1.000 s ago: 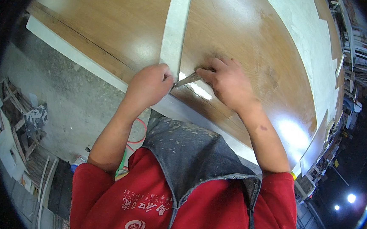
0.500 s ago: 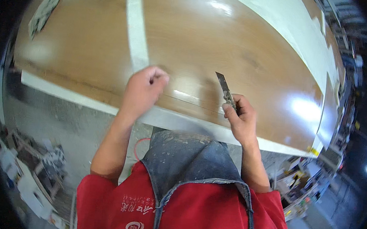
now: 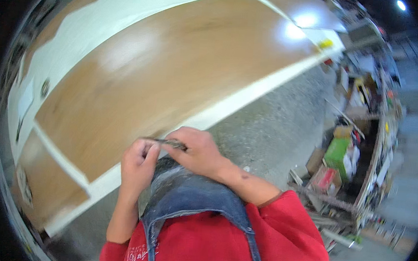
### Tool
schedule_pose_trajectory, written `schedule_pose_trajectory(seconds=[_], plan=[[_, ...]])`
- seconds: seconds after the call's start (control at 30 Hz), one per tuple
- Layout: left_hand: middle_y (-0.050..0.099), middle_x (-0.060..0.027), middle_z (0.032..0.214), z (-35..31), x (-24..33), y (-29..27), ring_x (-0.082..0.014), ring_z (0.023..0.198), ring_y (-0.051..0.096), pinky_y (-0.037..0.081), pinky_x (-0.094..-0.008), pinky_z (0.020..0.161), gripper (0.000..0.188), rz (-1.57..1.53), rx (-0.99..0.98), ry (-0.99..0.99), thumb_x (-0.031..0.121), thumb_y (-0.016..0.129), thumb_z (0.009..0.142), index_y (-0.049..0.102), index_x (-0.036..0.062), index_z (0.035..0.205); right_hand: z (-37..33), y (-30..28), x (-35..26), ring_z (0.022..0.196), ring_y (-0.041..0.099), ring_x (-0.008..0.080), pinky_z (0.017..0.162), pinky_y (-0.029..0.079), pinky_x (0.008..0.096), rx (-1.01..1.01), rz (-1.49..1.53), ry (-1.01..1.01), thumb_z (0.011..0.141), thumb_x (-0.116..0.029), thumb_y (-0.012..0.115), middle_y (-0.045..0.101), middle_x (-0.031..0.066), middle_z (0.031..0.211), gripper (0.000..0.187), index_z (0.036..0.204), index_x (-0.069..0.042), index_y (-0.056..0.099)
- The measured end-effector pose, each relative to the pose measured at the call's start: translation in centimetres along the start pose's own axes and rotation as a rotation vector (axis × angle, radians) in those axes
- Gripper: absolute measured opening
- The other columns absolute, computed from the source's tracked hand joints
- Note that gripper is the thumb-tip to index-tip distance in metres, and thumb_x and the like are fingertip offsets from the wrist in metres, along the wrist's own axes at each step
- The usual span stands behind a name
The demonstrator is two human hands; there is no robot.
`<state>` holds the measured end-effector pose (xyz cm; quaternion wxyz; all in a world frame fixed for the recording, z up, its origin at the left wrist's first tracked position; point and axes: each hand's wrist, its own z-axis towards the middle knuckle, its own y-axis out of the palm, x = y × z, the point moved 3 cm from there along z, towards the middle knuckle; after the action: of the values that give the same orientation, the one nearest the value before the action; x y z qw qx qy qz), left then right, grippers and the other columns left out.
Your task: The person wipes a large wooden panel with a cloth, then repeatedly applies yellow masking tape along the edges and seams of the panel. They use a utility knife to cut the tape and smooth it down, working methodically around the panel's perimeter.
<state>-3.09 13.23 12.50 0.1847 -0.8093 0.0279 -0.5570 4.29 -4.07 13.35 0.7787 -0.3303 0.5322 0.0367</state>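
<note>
My right hand [image 3: 199, 151] is wrapped round a utility knife [image 3: 175, 143], which points leftward in front of my body. Curled and closed, my left hand [image 3: 137, 166] meets the blade end of the knife. Whether its fingers pinch the blade or some small thing is hidden. Both hands are just above the near edge of a brown wood-grain panel [image 3: 185, 61], over the top of my blue apron [image 3: 185, 192]. A pale strip [image 3: 250, 92] runs along that edge.
Another brown panel [image 3: 52, 187] lies at the left, bearing a crumpled grey cloth or glove [image 3: 23, 185]. A tape roll [image 3: 44, 88] rests on the pale surface beyond. A yellow item [image 3: 325, 43] sits at the far right corner. Cluttered shelving with a green box [image 3: 338, 156] stands right.
My view has turned toward the right. Both hands have come together near my body. The knife, earlier upright and apart from the left hand, now points left to meet it.
</note>
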Motion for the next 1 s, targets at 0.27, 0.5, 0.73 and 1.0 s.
schedule_pose_trajectory(seconds=[0.27, 0.5, 0.73, 1.0], plan=[[0.063, -0.0017, 0.073, 1.6, 10.8, 22.0, -0.0078, 0.064, 0.054, 0.047, -0.0248, 0.062, 0.024, 0.204, -0.342, 0.215, 0.011, 0.069, 0.095, 0.07, -0.0048, 0.113, -10.6, -20.2, 8.4, 0.085, 0.069, 0.0369, 0.073, 0.055, 0.0446, 0.241, -0.137, 0.125, 0.086, -0.02, 0.075, 0.071, 0.0144, 0.092, 0.018, 0.098, -0.007, 0.071], [0.071, -0.0121, 0.104, 7.9, 18.6, 34.8, -0.0178, 0.078, 0.065, 0.055, -0.0329, 0.076, 0.054, 0.248, -0.436, 0.433, 0.008, 0.069, 0.092, 0.054, -0.0009, 0.143, -15.9, -32.2, 14.0, 0.081, 0.069, 0.0352, 0.071, 0.053, 0.0418, 0.559, -0.151, 0.429, 0.091, -0.026, 0.075, 0.071, 0.0161, 0.089, 0.022, 0.096, -0.005, 0.072], [0.041, -0.0282, 0.157, 25.2, 19.5, 46.5, -0.0392, 0.148, 0.038, 0.029, -0.0502, 0.122, 0.078, 0.87, -0.224, 0.642, 0.031, 0.07, 0.095, 0.036, -0.0071, 0.154, -22.6, -45.7, 26.8, 0.077, 0.068, 0.0302, 0.072, 0.052, 0.0405, 0.77, -0.238, 0.983, 0.09, -0.028, 0.076, 0.071, 0.0163, 0.084, 0.026, 0.099, -0.004, 0.074], [0.022, -0.0236, 0.168, 36.1, 25.8, 64.4, -0.0361, 0.159, 0.014, 0.009, -0.0549, 0.128, 0.096, 1.015, -0.288, 0.635, 0.055, 0.064, 0.093, 0.03, -0.0073, 0.157, -19.8, -64.9, 33.7, 0.067, 0.056, 0.0157, 0.067, 0.049, 0.0334, 0.806, -0.437, 1.157, 0.094, -0.023, 0.072, 0.063, 0.0097, 0.071, 0.02, 0.097, -0.002, 0.072]])
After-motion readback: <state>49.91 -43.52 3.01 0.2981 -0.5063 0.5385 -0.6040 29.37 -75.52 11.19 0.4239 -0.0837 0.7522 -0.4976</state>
